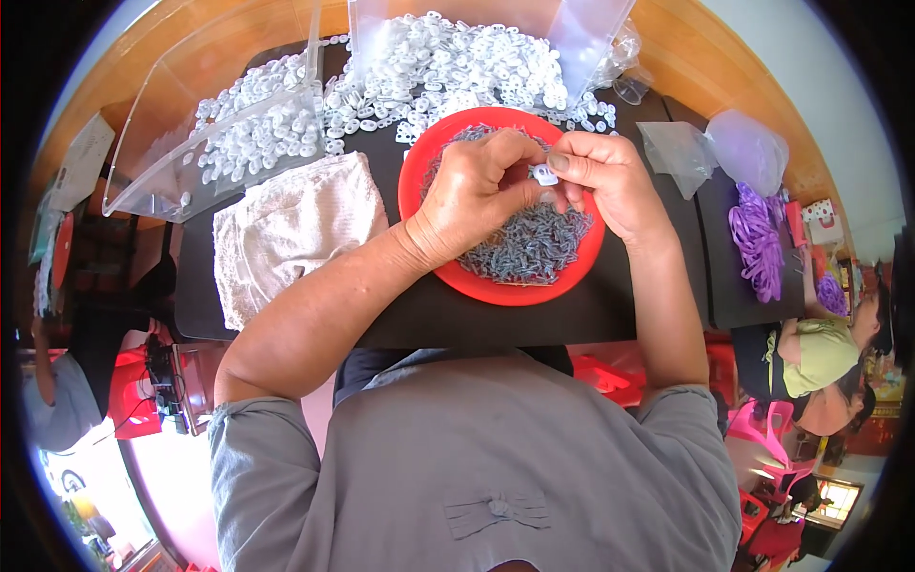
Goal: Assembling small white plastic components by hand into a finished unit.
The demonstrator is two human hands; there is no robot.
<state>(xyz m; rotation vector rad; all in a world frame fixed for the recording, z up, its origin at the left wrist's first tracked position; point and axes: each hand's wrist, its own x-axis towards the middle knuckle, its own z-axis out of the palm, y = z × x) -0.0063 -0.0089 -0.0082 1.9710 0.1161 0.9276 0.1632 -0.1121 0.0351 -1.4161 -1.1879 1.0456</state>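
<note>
In the head view, both hands are meeting over the red bowl (412,181), and a small white piece (544,175) is sitting between their fingertips, above the bowl's contents. The right hand (610,181) is pressing its thumb against the piece, with its other fingers curling in beneath; thumb and fingers are closing together on it. The left hand (477,186) is reaching in from the other side, its index finger and thumb arching toward the same piece and leaving a gap between them farther back. Their tips are coming right up to the piece, but I cannot tell whether they are gripping it or only steadying it.

The red bowl is standing on the dark table (620,310) and holding a thick layer of small grey screw-like parts (534,243). Behind it, a clear container (372,43) is holding a heap of white pieces (467,62), which is spreading out onto the table near the bowl's far rim. At the left, a second clear container (143,186) is showing more white pieces through its wall. A pale cloth (295,229) is lying between that container and the bowl. Purple strips (756,243) are lying bundled at the right.
</note>
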